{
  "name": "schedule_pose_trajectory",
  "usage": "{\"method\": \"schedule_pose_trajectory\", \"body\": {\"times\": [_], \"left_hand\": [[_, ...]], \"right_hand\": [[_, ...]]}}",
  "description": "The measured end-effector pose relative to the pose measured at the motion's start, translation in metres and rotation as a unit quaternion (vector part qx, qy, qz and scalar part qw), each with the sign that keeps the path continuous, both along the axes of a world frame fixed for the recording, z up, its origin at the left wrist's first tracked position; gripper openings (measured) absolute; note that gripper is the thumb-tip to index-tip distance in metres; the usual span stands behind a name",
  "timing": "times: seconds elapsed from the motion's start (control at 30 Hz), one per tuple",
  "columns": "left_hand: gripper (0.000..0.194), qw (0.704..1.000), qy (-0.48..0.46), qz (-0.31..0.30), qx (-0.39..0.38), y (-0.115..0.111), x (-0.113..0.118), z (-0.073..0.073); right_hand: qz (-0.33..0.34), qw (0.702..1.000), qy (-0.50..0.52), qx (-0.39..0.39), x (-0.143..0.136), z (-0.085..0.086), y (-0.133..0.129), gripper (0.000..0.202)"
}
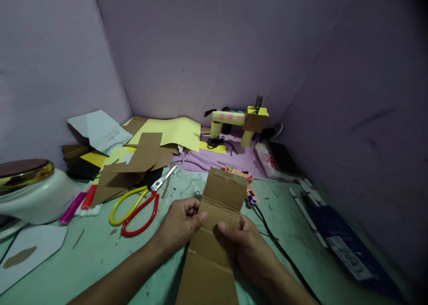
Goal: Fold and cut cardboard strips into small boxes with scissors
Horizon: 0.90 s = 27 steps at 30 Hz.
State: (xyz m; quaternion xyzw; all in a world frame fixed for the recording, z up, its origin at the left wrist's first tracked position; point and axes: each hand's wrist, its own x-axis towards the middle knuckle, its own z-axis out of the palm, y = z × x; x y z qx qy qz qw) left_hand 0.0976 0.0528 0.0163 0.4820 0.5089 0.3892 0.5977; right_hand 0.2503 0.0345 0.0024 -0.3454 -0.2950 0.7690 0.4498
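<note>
Between our two hands we have a long cardboard strip [214, 251], held up over the green bench [274, 260] near its front edge. Our left hand [182, 220] pinches the strip's left edge, thumb on the face and fingers behind; our right hand [249, 242] does the same at the right edge, a little lower. So both grips are clamped on the cardboard, thumbs pointing towards each other.

As for how far along this is, the strip is already cut to a long shape and marked by several creases across its width. The top panel tilts back at a fold, while the panels below run down towards us and out of view. It isn't closed into any shape, and we see nothing fastened to it, so we judge the creasing well along and any joining not done; we can't tell whether the lowest part is creased too.

To the left lie the scissors [154, 189], blades slightly apart and nobody holding them, beside a heap of cardboard pieces [147, 153] and yellow paper [177, 131]. Just beyond the strip is a flower-patterned thing [250, 193] with a black cord [281, 247]. Farther back stands a paper figure [230, 117] on two yellow legs, with a brown-and-yellow box-shaped head, which looks finished or nearly so.
</note>
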Motion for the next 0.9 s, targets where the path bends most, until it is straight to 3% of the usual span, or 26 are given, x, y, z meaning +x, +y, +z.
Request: {"method": "schedule_pose_trajectory", "body": {"times": [0.17,0.37,0.63,0.77,0.9], "left_hand": [[0.021,1.000,0.007,-0.014,0.002,-0.002,-0.002,-0.002],[0.018,0.998,0.028,-0.042,0.032,-0.006,-0.002,0.001],[0.015,0.996,0.055,-0.053,0.044,-0.010,0.003,-0.003],[0.015,0.996,0.053,-0.053,0.039,-0.009,0.004,-0.003],[0.019,0.997,0.046,-0.062,0.028,-0.008,0.001,-0.002]], "right_hand": [[-0.062,0.998,0.003,-0.024,0.008,0.009,0.013,0.032],[-0.107,0.992,-0.012,-0.069,0.009,0.003,0.019,0.035],[-0.203,0.975,-0.063,-0.063,-0.001,0.001,0.018,0.027],[-0.200,0.976,-0.059,-0.062,0.000,0.001,0.017,0.029],[-0.151,0.986,-0.043,-0.050,0.004,0.003,0.016,0.029]]}}
